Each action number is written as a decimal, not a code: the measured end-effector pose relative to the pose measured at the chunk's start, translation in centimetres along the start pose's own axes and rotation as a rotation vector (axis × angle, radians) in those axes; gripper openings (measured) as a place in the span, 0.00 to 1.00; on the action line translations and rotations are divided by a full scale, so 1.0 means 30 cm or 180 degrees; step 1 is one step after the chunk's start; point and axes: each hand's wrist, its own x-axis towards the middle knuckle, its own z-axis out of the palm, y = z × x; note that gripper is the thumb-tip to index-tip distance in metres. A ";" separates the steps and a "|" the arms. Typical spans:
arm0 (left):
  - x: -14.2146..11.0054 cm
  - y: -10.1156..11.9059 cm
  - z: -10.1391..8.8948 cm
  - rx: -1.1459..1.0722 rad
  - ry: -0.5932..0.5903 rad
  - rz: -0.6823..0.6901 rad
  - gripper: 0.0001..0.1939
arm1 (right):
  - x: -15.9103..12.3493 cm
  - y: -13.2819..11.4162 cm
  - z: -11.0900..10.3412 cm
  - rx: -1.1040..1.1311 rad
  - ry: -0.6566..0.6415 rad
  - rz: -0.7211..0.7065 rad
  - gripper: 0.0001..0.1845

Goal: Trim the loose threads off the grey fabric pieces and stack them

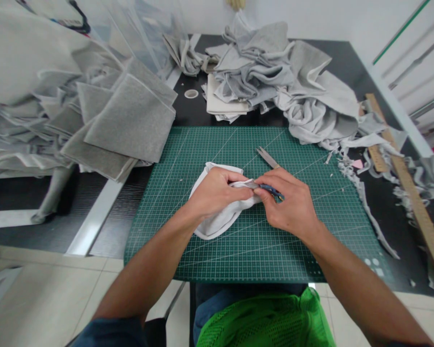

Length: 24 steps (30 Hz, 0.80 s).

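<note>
Cloth (220, 221) near front edge of tabletop (338, 55), left of right hand (287, 200). Left hand (220, 190) pinches cloth; right hand pinches blue tool (272, 191), long axis aimed left, slightly farward.

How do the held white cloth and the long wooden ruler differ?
The white cloth bends in curves; the long wooden ruler is straight. The cloth is over the green mat; the ruler lies right of it. The left hand holds the cloth; neither hand touches the ruler.
</note>
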 end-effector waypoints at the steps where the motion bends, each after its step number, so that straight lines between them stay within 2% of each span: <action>1: 0.000 -0.001 0.000 0.0000 0.0007 -0.0010 0.09 | 0.001 -0.003 -0.001 0.0007 -0.0008 0.0016 0.10; 5: 0.007 -0.008 0.002 -0.0050 0.0024 0.0039 0.08 | 0.012 -0.014 -0.013 -0.0015 -0.0085 0.0194 0.11; 9: 0.011 -0.017 -0.001 -0.0389 0.0085 0.0173 0.17 | 0.023 -0.001 -0.024 0.0018 -0.0279 0.0490 0.15; 12: 0.009 -0.019 -0.004 -0.0608 0.0053 0.0151 0.23 | 0.025 0.018 -0.024 0.0415 -0.0516 0.0818 0.24; 14: 0.007 -0.017 -0.006 -0.0673 -0.0030 0.0153 0.23 | 0.026 0.025 -0.024 0.0844 -0.0693 0.1037 0.26; 18: 0.007 -0.004 -0.022 -0.0725 -0.0190 0.0277 0.22 | 0.031 0.027 -0.030 0.1392 -0.0807 0.1228 0.17; 20: 0.007 0.005 -0.042 -0.0703 -0.0253 0.0311 0.21 | 0.036 0.031 -0.038 0.1332 -0.0741 0.1246 0.13; 24: 0.011 0.010 -0.084 -0.0270 -0.0303 0.0302 0.15 | 0.042 0.048 -0.055 0.1068 -0.0647 0.1283 0.14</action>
